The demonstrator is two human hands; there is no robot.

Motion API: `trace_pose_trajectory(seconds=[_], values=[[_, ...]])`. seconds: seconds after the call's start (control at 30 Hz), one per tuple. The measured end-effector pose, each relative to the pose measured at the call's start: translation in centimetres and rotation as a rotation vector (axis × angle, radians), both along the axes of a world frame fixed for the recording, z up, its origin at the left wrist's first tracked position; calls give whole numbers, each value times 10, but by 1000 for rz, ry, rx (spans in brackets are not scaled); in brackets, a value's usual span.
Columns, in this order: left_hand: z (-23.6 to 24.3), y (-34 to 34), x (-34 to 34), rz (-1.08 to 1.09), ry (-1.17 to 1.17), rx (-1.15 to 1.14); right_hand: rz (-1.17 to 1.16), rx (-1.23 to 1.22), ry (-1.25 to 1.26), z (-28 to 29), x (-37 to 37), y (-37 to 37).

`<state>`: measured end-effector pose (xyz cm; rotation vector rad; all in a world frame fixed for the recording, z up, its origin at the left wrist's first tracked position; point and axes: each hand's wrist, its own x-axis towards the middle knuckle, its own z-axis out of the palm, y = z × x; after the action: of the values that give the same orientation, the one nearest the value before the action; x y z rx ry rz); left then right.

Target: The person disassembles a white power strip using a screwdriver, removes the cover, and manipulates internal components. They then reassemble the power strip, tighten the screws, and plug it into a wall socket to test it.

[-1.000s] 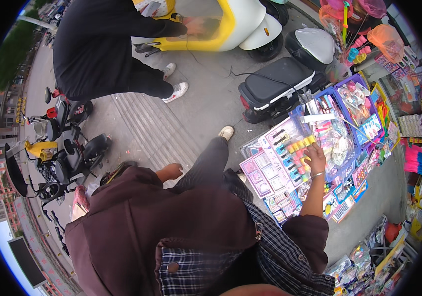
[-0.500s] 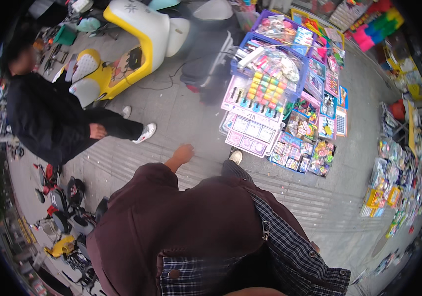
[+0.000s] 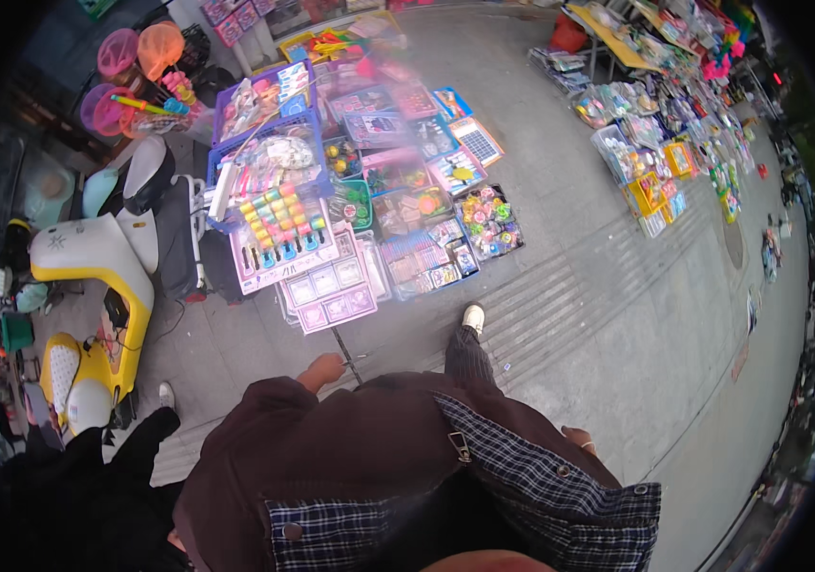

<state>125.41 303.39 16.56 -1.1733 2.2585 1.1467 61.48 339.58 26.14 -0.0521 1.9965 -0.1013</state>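
My left hand (image 3: 324, 370) hangs low in front of the brown jacket (image 3: 360, 429), nearest to the stall's front edge but apart from it. Its fingers are small and bunched in view, and I cannot tell whether they hold anything. A thin dark line on the pavement runs right beside it. My right hand (image 3: 578, 439) shows only in part past the jacket's right side, with a light band at the wrist; its fingers are mostly hidden. In front stand boxed toys and trinkets: a pink card sheet (image 3: 336, 294), yellow and pink rolls (image 3: 281, 217), and a tray of small packets (image 3: 429, 262).
Purple crates (image 3: 259, 100) and toy nets (image 3: 161, 48) stand at the back left. A yellow-and-white scooter (image 3: 92, 253) is parked on the left, near a person in black (image 3: 92, 486). More goods (image 3: 655, 181) lie at the far right. Grey paving (image 3: 608, 315) lies between.
The view has swung right, so the stall, the scooter and the person in black now appear farther left. My right foot is forward, and more of my right hand shows.
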Motion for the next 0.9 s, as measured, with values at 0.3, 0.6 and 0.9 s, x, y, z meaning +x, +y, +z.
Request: trace_pose_trajectory(seconds=[0.3, 0.6, 0.9], values=[[65, -187, -246, 1167, -233, -346, 225, -104, 45, 20, -337, -346], [283, -193, -121, 2146, -535, -723, 393, -318, 78, 119, -542, -623], [310, -304, -223, 2336, -526, -787, 706, -796, 111, 158, -661, -990]])
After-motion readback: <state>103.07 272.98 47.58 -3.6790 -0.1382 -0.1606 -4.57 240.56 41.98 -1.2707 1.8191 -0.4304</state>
